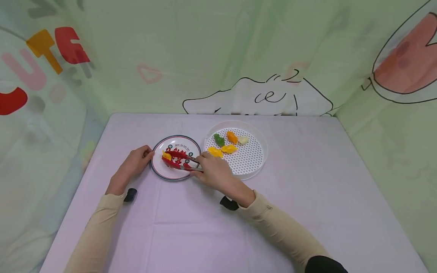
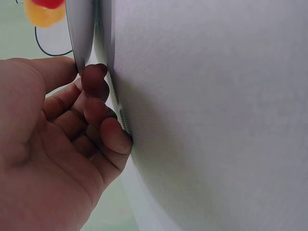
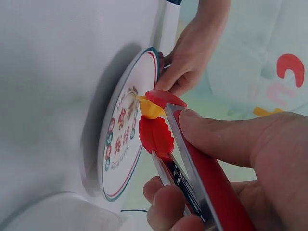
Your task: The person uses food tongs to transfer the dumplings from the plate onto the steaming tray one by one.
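Note:
My left hand (image 1: 136,161) pinches the left rim of a round white plate (image 1: 169,174) with red lettering and a dark edge line. In the left wrist view the thumb lies over the rim and the fingers are curled below it. With my right hand (image 1: 216,171) I grip red-and-metal tongs (image 3: 211,192) just over the plate. Between their red scalloped tips is a small yellow pepper-shaped piece (image 3: 151,109), close above the printed face of the plate. The right thumb presses one arm of the tongs, with fingers around the other.
Right of the plate stands a round white perforated tray (image 1: 249,161). On it lie a green piece (image 1: 219,140), an orange piece (image 1: 231,137), a pale piece (image 1: 243,140) and two yellow pieces (image 1: 229,149). A pale cloth (image 1: 307,182) covers the table; printed curtains (image 1: 153,45) hang behind.

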Tool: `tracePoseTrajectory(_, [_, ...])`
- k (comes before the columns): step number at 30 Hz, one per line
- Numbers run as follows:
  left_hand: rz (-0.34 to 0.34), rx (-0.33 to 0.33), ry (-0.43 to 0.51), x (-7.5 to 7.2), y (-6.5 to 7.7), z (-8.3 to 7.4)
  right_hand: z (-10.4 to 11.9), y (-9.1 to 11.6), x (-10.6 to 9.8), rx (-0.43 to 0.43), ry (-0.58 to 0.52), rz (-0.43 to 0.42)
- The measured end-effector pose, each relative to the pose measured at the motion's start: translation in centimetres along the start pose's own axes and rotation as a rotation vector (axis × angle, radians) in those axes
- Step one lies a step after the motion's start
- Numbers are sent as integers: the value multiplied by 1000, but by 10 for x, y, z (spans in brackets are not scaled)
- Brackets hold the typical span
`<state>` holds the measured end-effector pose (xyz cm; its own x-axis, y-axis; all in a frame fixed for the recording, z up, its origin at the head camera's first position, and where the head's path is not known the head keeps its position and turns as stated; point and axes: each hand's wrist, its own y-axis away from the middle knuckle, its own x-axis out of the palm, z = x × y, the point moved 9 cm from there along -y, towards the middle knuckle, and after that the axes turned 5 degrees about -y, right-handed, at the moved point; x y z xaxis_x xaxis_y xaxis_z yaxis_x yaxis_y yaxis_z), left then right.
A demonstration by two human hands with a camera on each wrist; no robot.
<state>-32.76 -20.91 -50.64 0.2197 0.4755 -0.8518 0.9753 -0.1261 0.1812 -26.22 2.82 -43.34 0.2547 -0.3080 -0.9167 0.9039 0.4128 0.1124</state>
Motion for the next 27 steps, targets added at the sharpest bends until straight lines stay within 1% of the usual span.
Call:
tracePoseTrajectory(6, [10, -14, -1, 2, -2, 3, -2, 10, -16, -5, -28, -34])
tracePoseTrajectory(10, [9, -7, 0, 2, -3, 4, -6, 18, -27, 6, -37, -54])
tracePoseTrajectory(15, [1, 13, 3, 3, -5, 4, -15, 27, -38, 29, -55, -66])
tracePoseTrajectory(27, [-17, 23, 11, 1, -3, 2, -38, 43, -61, 27, -79, -141])
